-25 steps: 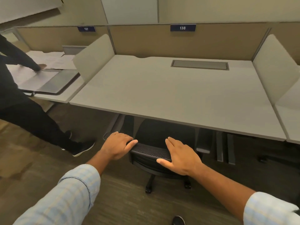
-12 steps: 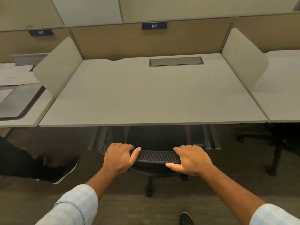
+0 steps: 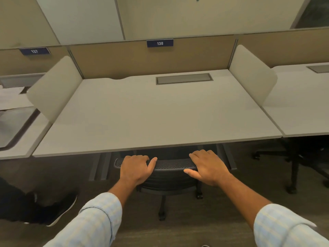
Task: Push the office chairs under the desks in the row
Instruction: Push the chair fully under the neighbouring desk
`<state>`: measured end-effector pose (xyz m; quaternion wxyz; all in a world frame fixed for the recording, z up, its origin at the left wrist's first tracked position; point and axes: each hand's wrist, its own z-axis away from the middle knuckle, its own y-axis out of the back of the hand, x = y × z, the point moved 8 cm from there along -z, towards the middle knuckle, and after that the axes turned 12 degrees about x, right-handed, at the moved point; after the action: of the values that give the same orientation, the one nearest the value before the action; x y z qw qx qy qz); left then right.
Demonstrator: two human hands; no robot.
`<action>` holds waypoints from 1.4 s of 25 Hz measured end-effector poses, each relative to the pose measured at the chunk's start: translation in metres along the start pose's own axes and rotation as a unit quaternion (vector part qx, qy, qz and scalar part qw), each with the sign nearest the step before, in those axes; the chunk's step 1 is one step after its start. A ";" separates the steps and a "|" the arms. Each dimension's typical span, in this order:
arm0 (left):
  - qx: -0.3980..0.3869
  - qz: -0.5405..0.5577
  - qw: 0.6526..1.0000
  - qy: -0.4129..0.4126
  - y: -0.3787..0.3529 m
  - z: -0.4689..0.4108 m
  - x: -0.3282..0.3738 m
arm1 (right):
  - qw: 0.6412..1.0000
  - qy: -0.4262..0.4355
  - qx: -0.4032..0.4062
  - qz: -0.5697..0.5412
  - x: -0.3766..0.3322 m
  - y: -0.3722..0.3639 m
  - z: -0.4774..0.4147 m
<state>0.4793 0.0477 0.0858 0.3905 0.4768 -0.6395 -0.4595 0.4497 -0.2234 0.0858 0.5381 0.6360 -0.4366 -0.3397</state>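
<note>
A dark shoe with a white sole [image 3: 53, 210] stands on the floor, well left of the left hand [image 3: 136, 169]. That hand curls over the left end of the black mesh-backed office chair [image 3: 169, 172], fingers folded over its top edge and thumb stretched along it. The backrest's top edge runs left to right between both hands; the chair faces away, seat tucked beneath the pale grey table [image 3: 151, 118]. The right hand [image 3: 207, 166] lies flatter, fingers draped over the right end, thumb spread.
</note>
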 end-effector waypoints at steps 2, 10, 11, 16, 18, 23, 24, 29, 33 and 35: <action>0.001 -0.007 1.000 -0.007 -0.002 -0.011 0.000 | 1.000 -0.005 -0.014 0.008 0.005 -0.005 -0.008; -0.010 -0.019 1.000 0.006 -0.021 -0.048 -0.011 | 0.999 -0.003 -0.038 -0.009 0.026 -0.017 -0.046; -0.010 -0.018 1.000 0.007 -0.022 -0.052 -0.011 | 0.999 -0.001 -0.038 -0.008 0.029 -0.017 -0.050; -0.006 -0.016 1.000 0.010 -0.029 -0.064 -0.011 | 0.999 0.006 -0.044 -0.007 0.040 -0.021 -0.064; 0.000 -0.016 1.000 0.011 -0.028 -0.066 -0.009 | 0.999 0.008 -0.043 -0.009 0.043 -0.022 -0.067; 0.011 -0.023 1.000 0.017 -0.026 -0.067 -0.007 | 0.999 0.009 -0.043 -0.006 0.047 -0.023 -0.071; 0.009 -0.025 0.999 0.018 -0.027 -0.066 -0.007 | 0.999 0.011 -0.044 -0.005 0.047 -0.023 -0.071; -0.005 -0.024 0.999 0.024 -0.028 -0.067 -0.007 | 0.998 0.019 -0.062 -0.015 0.049 -0.026 -0.072; -0.035 -0.019 0.999 0.018 -0.030 -0.067 -0.008 | 0.997 0.019 -0.073 -0.007 0.047 -0.024 -0.070; -0.049 -0.023 0.998 0.016 -0.029 -0.065 -0.006 | 0.997 -0.002 -0.077 0.004 0.045 -0.022 -0.064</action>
<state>0.5492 0.0362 0.0752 0.4127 0.4790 -0.5990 -0.4914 0.5293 -0.2389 0.0779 0.5862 0.5900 -0.4129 -0.3710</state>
